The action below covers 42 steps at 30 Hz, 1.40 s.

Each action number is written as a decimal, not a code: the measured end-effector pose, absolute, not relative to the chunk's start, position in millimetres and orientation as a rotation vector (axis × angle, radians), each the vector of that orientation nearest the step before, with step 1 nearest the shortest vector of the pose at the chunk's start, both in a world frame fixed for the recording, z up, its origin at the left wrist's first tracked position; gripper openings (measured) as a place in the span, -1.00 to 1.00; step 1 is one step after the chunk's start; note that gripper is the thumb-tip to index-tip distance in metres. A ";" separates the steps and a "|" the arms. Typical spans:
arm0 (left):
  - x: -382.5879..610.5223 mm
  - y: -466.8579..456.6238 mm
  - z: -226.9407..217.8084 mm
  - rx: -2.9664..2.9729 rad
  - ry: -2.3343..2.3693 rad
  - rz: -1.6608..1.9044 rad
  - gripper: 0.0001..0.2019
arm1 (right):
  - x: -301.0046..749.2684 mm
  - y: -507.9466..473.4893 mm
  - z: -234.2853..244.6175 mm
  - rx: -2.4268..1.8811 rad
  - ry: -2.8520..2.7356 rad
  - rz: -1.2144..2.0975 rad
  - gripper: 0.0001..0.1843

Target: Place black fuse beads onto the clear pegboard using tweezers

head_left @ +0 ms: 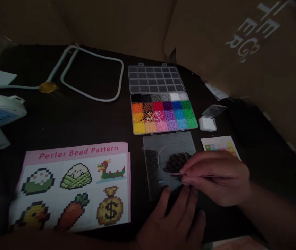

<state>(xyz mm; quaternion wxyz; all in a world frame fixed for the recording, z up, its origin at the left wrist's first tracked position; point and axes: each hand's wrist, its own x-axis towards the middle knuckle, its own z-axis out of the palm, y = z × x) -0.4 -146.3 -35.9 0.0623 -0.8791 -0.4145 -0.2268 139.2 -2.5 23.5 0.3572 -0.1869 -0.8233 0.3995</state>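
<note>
My right hand [217,177] pinches thin metal tweezers [179,174], whose tip points left over a patch of black beads [176,160] on a clear pegboard [155,152]. My left hand [175,222] rests at the pegboard's near edge, fingers stretched out flat and touching the board. An open bead box [163,113] with many coloured compartments lies just behind the pegboard, its clear lid [155,79] folded back.
A pink "Perler Bead Pattern" sheet [75,185] lies at the left front. A small tub of white beads [207,123] with its lid [214,110] and a colour card [222,145] sit to the right. A power strip [0,113] and white cable [95,74] lie behind left. Cardboard [241,45] walls the back.
</note>
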 end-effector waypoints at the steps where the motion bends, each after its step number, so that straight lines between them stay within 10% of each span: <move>1: -0.1 -147.2 -35.9 -2.666 -1.258 -0.675 -0.66 | 138.6 -3.7 23.1 -0.469 -2.141 1.041 -0.88; 42: -1.8 -147.0 -25.1 -2.764 -1.297 -0.650 -0.66 | 135.5 -7.1 16.6 -0.420 -2.271 1.148 -0.88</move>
